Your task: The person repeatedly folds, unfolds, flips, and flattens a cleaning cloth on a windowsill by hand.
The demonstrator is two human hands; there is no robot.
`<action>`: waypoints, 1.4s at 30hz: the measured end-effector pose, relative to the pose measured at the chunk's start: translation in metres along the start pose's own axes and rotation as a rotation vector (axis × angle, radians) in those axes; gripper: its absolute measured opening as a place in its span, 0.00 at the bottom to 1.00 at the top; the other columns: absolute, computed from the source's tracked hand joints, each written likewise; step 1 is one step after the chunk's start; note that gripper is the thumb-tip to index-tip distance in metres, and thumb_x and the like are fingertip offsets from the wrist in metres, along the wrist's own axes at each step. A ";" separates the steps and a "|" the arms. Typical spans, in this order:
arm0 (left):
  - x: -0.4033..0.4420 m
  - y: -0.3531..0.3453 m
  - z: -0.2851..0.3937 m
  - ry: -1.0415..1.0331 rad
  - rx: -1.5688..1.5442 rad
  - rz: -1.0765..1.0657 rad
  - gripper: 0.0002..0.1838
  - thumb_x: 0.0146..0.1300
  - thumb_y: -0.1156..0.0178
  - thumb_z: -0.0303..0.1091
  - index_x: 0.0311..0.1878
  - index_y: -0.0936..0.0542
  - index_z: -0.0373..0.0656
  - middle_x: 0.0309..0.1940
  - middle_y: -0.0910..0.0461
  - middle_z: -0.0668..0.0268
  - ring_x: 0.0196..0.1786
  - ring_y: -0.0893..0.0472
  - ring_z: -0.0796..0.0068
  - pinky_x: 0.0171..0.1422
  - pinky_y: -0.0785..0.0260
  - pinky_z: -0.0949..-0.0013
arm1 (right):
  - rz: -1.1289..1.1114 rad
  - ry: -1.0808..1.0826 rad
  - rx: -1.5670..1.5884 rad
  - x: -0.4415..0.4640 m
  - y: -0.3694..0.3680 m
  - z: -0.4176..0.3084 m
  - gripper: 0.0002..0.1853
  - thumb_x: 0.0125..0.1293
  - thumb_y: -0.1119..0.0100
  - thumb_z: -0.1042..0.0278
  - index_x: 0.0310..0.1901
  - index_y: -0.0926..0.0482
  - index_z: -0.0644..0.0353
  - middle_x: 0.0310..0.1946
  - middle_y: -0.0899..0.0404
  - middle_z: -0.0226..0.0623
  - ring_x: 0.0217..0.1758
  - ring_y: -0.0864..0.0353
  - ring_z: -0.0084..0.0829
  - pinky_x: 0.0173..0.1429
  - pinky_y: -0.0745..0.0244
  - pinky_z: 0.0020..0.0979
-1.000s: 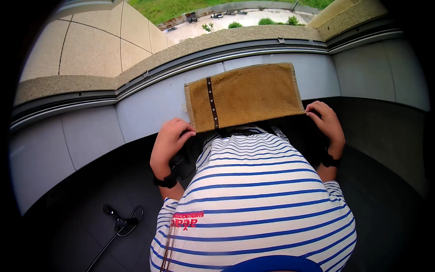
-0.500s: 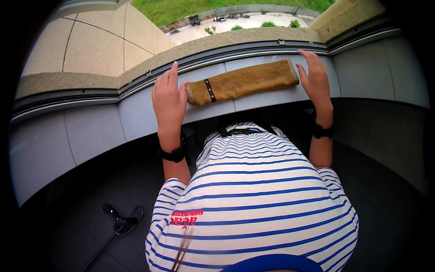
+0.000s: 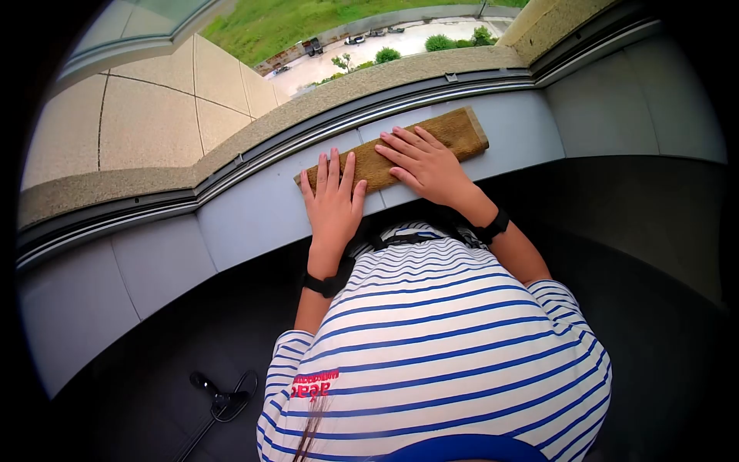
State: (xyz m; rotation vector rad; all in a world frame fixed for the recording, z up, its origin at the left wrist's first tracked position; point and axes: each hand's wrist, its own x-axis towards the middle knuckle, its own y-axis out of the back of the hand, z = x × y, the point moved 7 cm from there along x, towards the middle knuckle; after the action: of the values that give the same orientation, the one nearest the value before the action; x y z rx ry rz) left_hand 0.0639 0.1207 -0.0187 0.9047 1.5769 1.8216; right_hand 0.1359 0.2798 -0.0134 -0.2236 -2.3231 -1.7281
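A brown towel (image 3: 456, 132), folded into a long narrow strip, lies slanted on the grey window sill (image 3: 258, 209). My left hand (image 3: 334, 204) rests on the towel's left end with its fingers spread, covering the dark dotted band. Flat across the middle of the strip lies my right hand (image 3: 431, 169), its fingers pointing up and left. Neither hand is closed round the cloth. The towel's right end, with its paler edge, sticks out beyond my right hand.
Behind the sill runs a dark metal window track (image 3: 308, 131). An open window pane (image 3: 135, 31) stands at the upper left. A black device with a cable (image 3: 223, 399) is on the dark floor at the lower left. Outside are bushes and parked vehicles.
The towel has gone from a wide rectangle to a narrow strip and now lies more slanted. Both hands have come down onto it, my right hand moving left to its middle. The view has shifted slightly.
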 end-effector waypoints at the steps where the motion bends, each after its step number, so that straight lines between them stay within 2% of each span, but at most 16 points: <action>1: 0.001 -0.001 0.004 -0.012 -0.011 -0.006 0.29 0.76 0.53 0.50 0.76 0.35 0.52 0.78 0.41 0.60 0.80 0.44 0.60 0.81 0.64 0.41 | -0.010 -0.003 0.032 -0.005 0.001 0.001 0.26 0.75 0.52 0.50 0.72 0.31 0.44 0.73 0.33 0.28 0.77 0.38 0.31 0.81 0.49 0.41; 4: 0.006 -0.006 0.013 -0.042 -0.088 -0.017 0.29 0.76 0.53 0.50 0.76 0.35 0.51 0.78 0.41 0.59 0.81 0.44 0.59 0.81 0.65 0.41 | -0.028 -0.062 0.015 -0.016 0.003 0.022 0.25 0.76 0.52 0.51 0.72 0.30 0.41 0.74 0.33 0.27 0.78 0.39 0.31 0.81 0.50 0.41; 6: 0.031 -0.004 0.049 -0.187 -0.193 -0.031 0.29 0.75 0.51 0.49 0.76 0.34 0.49 0.78 0.41 0.58 0.81 0.45 0.58 0.81 0.62 0.41 | 0.015 -0.107 -0.033 -0.024 0.023 0.070 0.24 0.75 0.52 0.51 0.71 0.28 0.37 0.73 0.32 0.25 0.77 0.38 0.32 0.81 0.50 0.41; 7: 0.038 -0.006 0.063 -0.200 -0.193 -0.030 0.29 0.75 0.51 0.49 0.76 0.34 0.49 0.78 0.41 0.58 0.81 0.45 0.58 0.81 0.62 0.41 | 0.018 -0.141 -0.084 -0.033 0.033 0.093 0.23 0.75 0.52 0.51 0.70 0.28 0.39 0.73 0.32 0.26 0.77 0.38 0.33 0.81 0.49 0.41; 9: 0.051 -0.009 0.099 -0.326 -0.419 -0.050 0.30 0.74 0.49 0.48 0.75 0.34 0.48 0.77 0.41 0.56 0.81 0.45 0.57 0.80 0.56 0.41 | 0.034 -0.274 -0.124 -0.061 0.054 0.141 0.23 0.76 0.52 0.52 0.69 0.27 0.41 0.73 0.32 0.29 0.77 0.38 0.36 0.81 0.49 0.42; 13: 0.066 -0.006 0.152 -0.461 -0.341 -0.020 0.28 0.73 0.46 0.46 0.71 0.30 0.45 0.75 0.36 0.53 0.78 0.41 0.55 0.79 0.50 0.43 | 0.026 -0.431 -0.122 -0.106 0.077 0.173 0.23 0.76 0.53 0.52 0.69 0.27 0.43 0.73 0.32 0.32 0.77 0.38 0.39 0.80 0.48 0.43; 15: 0.072 -0.001 0.160 -0.402 -0.303 0.054 0.24 0.70 0.41 0.41 0.65 0.25 0.41 0.66 0.26 0.54 0.71 0.31 0.55 0.73 0.40 0.49 | 0.072 -0.460 -0.130 -0.121 0.077 0.158 0.23 0.76 0.53 0.53 0.69 0.26 0.44 0.72 0.32 0.33 0.77 0.38 0.41 0.80 0.48 0.44; 16: 0.074 0.001 0.161 -0.403 -0.305 0.054 0.24 0.70 0.41 0.41 0.65 0.25 0.41 0.66 0.26 0.54 0.71 0.31 0.55 0.73 0.40 0.49 | 0.079 -0.476 -0.130 -0.125 0.077 0.151 0.23 0.76 0.53 0.54 0.69 0.26 0.45 0.72 0.32 0.35 0.77 0.38 0.42 0.80 0.47 0.45; 18: 0.077 0.009 0.156 -0.398 -0.439 0.078 0.22 0.65 0.37 0.37 0.60 0.21 0.39 0.53 0.19 0.59 0.58 0.23 0.56 0.60 0.32 0.55 | 0.105 -0.499 -0.108 -0.133 0.078 0.135 0.22 0.75 0.53 0.57 0.69 0.26 0.46 0.72 0.31 0.36 0.77 0.39 0.44 0.80 0.49 0.47; 19: 0.076 0.012 0.155 -0.392 -0.438 0.075 0.22 0.65 0.37 0.37 0.60 0.21 0.39 0.53 0.19 0.59 0.58 0.23 0.56 0.60 0.32 0.55 | 0.117 -0.511 -0.089 -0.137 0.078 0.126 0.22 0.75 0.52 0.58 0.68 0.26 0.46 0.71 0.31 0.36 0.77 0.39 0.45 0.80 0.50 0.48; 21: 0.069 0.006 0.151 -0.288 -0.486 -0.057 0.23 0.62 0.35 0.34 0.60 0.21 0.41 0.43 0.20 0.63 0.46 0.23 0.59 0.48 0.32 0.58 | 0.109 -0.532 -0.057 -0.147 0.075 0.111 0.23 0.74 0.52 0.60 0.68 0.26 0.46 0.71 0.31 0.36 0.77 0.40 0.46 0.80 0.51 0.49; 24: 0.061 0.011 0.154 -0.231 -0.420 0.041 0.22 0.63 0.36 0.34 0.61 0.21 0.42 0.40 0.22 0.64 0.42 0.26 0.61 0.46 0.33 0.59 | 0.108 -0.542 -0.030 -0.142 0.070 0.112 0.23 0.73 0.51 0.62 0.68 0.26 0.47 0.71 0.31 0.36 0.76 0.40 0.47 0.80 0.52 0.50; 32: 0.078 -0.010 0.168 -0.110 -0.294 0.090 0.21 0.67 0.39 0.36 0.63 0.20 0.46 0.41 0.25 0.66 0.45 0.28 0.62 0.45 0.35 0.60 | 0.109 -0.491 -0.147 -0.111 0.061 0.141 0.22 0.72 0.48 0.62 0.66 0.25 0.46 0.71 0.31 0.33 0.76 0.41 0.46 0.78 0.49 0.49; 35: 0.094 -0.018 0.170 -0.092 -0.252 0.117 0.21 0.68 0.41 0.38 0.63 0.20 0.46 0.40 0.26 0.66 0.45 0.27 0.62 0.44 0.33 0.59 | 0.172 -0.463 -0.197 -0.089 0.060 0.156 0.21 0.71 0.46 0.62 0.65 0.24 0.46 0.70 0.31 0.31 0.74 0.39 0.47 0.77 0.46 0.49; 38: 0.109 -0.021 0.173 -0.063 -0.185 0.194 0.22 0.68 0.42 0.42 0.63 0.21 0.47 0.39 0.25 0.65 0.44 0.25 0.61 0.42 0.29 0.58 | 0.235 -0.474 -0.225 -0.075 0.058 0.167 0.21 0.68 0.42 0.61 0.62 0.22 0.46 0.65 0.31 0.30 0.65 0.35 0.44 0.73 0.40 0.47; 42: 0.122 -0.026 0.172 -0.016 -0.173 0.173 0.24 0.66 0.42 0.43 0.64 0.21 0.48 0.39 0.25 0.64 0.43 0.24 0.60 0.41 0.26 0.55 | 0.282 -0.472 -0.237 -0.076 0.057 0.166 0.21 0.67 0.41 0.61 0.62 0.22 0.46 0.61 0.29 0.32 0.64 0.35 0.43 0.73 0.40 0.47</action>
State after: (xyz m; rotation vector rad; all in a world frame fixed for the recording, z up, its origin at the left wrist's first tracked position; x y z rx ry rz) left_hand 0.1244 0.3243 -0.0153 0.9978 1.3421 2.0292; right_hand 0.2074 0.4569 -0.0276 -1.0505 -2.2188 -1.9549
